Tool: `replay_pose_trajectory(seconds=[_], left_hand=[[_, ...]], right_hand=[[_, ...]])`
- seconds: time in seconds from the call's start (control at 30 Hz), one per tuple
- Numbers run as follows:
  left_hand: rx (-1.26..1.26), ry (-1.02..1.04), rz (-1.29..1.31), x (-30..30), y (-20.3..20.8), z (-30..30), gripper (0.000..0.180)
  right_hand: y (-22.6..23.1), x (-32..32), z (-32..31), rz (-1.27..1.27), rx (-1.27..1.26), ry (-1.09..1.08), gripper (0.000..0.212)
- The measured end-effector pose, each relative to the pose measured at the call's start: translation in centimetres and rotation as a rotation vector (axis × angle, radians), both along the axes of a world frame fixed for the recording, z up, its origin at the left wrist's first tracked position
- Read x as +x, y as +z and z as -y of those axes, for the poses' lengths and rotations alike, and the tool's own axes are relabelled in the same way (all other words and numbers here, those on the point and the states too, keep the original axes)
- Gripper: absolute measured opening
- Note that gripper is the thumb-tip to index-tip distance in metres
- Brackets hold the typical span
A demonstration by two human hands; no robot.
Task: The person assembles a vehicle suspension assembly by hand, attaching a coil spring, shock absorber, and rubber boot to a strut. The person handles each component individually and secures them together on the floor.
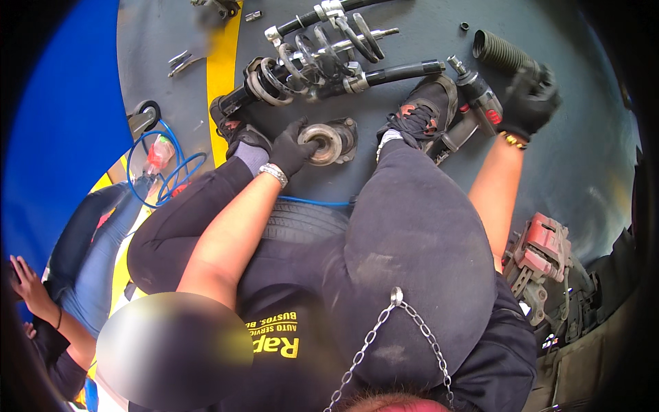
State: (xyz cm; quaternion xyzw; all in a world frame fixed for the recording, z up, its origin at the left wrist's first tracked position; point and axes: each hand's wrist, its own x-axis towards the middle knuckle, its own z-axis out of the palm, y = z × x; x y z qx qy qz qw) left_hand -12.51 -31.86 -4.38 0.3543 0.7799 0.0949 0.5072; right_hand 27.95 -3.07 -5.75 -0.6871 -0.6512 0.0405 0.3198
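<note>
My left hand (292,149), in a black glove, grips the metal ring of a round strut mount (349,141) on the floor between my feet, with a finger reaching into its central hole. At the right, my gloved right hand (532,103) is curled at the lower end of a black ribbed dust boot (501,49); its fingers partly cover that end. An impact wrench (478,95) lies beside this hand, near my shoe. Beyond my feet lies a strut with a coil spring (295,62), flanked by the bars of a spring compressor (405,71).
I sit on a tire (302,221). A blue hose (180,147) loops at left, near another person's legs (110,213). Pliers (182,62) and sockets (254,15) lie farther off. A red brake caliper (542,247) hangs at right.
</note>
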Motion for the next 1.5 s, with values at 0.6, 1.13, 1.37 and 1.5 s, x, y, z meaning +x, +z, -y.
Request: replay_pose_trajectory(seconds=[0.6,1.13,1.37,1.5], left_hand=[[0.448,0.123,0.575,7.3,10.1,-14.5,0.066],[0.789,-0.392,0.119,4.8,9.6,-18.8,0.061],[0.723,-0.455,0.188,5.3,10.2,-18.6,0.061],[0.594,-0.25,0.368,6.0,10.3,-18.1,0.065]], right_hand=[[5.2,-10.2,8.1,-1.462,-1.257,0.692,0.041],[8.3,-13.1,6.5,-1.138,-0.927,0.604,0.032],[7.5,-11.6,8.4,-0.953,-0.553,0.816,0.031],[11.1,-12.3,7.2,-1.333,-0.931,0.575,0.041]])
